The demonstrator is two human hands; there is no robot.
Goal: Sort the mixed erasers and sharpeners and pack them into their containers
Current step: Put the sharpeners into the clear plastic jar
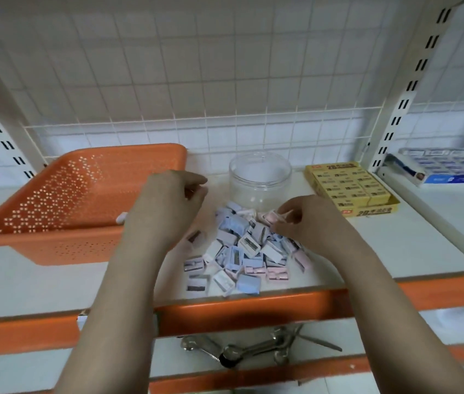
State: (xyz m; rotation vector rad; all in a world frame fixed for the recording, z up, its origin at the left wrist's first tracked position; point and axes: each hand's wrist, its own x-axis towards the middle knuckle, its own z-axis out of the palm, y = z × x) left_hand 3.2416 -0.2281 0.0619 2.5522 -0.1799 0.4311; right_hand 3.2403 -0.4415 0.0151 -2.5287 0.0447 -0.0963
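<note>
Left grip contents hidden (fingers curled), yellow box print blurred

There is just one camera, and it sits on my head. It looks forward and down, so both my arms come up from the bottom of the picture. My left hand and my right hand are close to the camera, near the middle of the view. It sees very wide, so straight lines bend at the edges. Just under my right hand is the pile of sharpeners. Past my left hand is the orange basket. Past my right hand are the clear jar and the yellow box. Beyond both hands the camera sees the wire grid. Below my wrists it sees the shelf edge.
</note>
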